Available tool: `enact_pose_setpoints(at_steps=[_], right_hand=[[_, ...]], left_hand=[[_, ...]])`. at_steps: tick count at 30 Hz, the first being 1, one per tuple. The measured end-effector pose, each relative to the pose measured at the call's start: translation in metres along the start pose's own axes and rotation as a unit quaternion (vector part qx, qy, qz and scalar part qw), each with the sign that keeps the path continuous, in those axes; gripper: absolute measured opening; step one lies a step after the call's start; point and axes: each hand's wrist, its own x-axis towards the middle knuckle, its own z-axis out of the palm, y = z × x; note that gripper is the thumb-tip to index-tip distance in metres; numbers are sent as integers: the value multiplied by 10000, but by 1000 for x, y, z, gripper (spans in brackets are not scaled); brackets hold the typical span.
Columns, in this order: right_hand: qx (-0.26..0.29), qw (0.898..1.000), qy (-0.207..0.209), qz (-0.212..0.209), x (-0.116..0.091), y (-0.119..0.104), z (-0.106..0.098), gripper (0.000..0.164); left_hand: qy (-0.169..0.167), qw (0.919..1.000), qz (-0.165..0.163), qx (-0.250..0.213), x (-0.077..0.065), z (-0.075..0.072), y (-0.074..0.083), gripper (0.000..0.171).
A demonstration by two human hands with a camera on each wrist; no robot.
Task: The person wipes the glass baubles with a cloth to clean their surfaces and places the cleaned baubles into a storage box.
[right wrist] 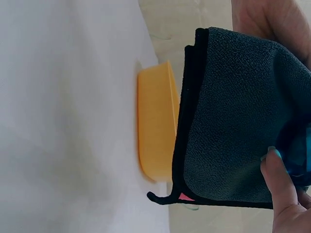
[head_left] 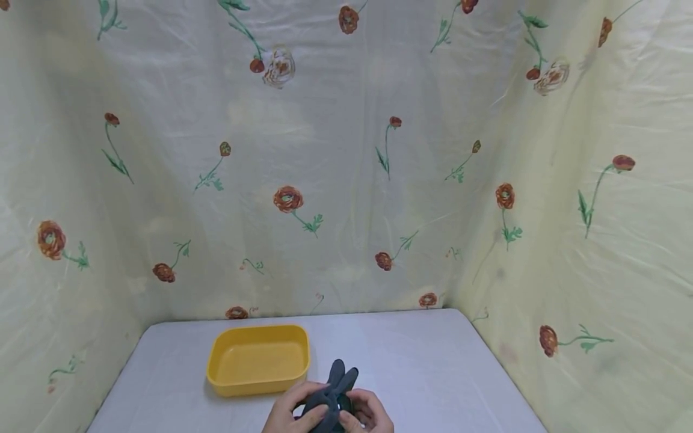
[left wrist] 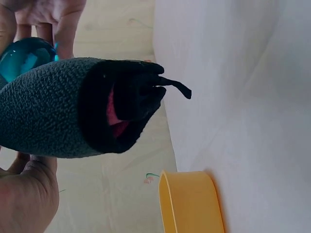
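Observation:
A dark grey fleecy cloth [head_left: 337, 370] with black edging is bunched between the two hands. Its pink inner side and small black loop show at the folded end in the left wrist view. My left hand [head_left: 299, 408] grips the cloth from the left. Opposite it, my right hand [head_left: 372, 412] curls around a glossy teal rounded object [left wrist: 26, 57], which is partly wrapped in the cloth. The thumb [right wrist: 279, 182] lies against this object and the cloth in the right wrist view. What kind of object it is I cannot tell, as cloth and fingers cover much of it.
A yellow rectangular plastic tub [head_left: 258, 390] stands on the white table [head_left: 411, 361], ahead and to the left of the hands. Flower-printed fabric [head_left: 346, 138] hangs around the table's back and sides.

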Motion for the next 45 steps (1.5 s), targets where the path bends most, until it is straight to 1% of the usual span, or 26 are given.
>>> enact_pose_setpoints(at_steps=[4,7,12,16,21,26,32,34,39,45], right_hand=[[123,9999,0,48,-2,0,0,48],[214,9997,72,20,-4,1,0,45],[254,9996,108,-2,-4,2,-1,45],[279,9996,79,66,-3,1,-3,45],[316,9994,17,138,-4,1,-4,46],[367,9992,38,127,-4,2,-4,44],[348,9992,104,144,-3,3,-3,41],[329,9993,119,123,-2,4,-4,41],[306,9994,139,-9,0,5,-4,43],[438,9990,94,-55,-4,4,-2,42]], left_hand=[[38,9996,252,157,-1,2,-3,32],[51,9994,318,141,-2,3,-3,32],[21,9996,273,99,-1,4,-2,31],[10,9997,244,84,-1,5,0,31],[-26,9994,327,67,-1,4,-1,30],[-48,9990,441,57,-1,5,-3,30],[-68,9993,354,45,-1,5,-3,31],[-58,9994,337,68,0,5,-3,30],[-23,9991,414,92,1,5,-4,30],[-12,9989,463,100,0,4,-4,30]])
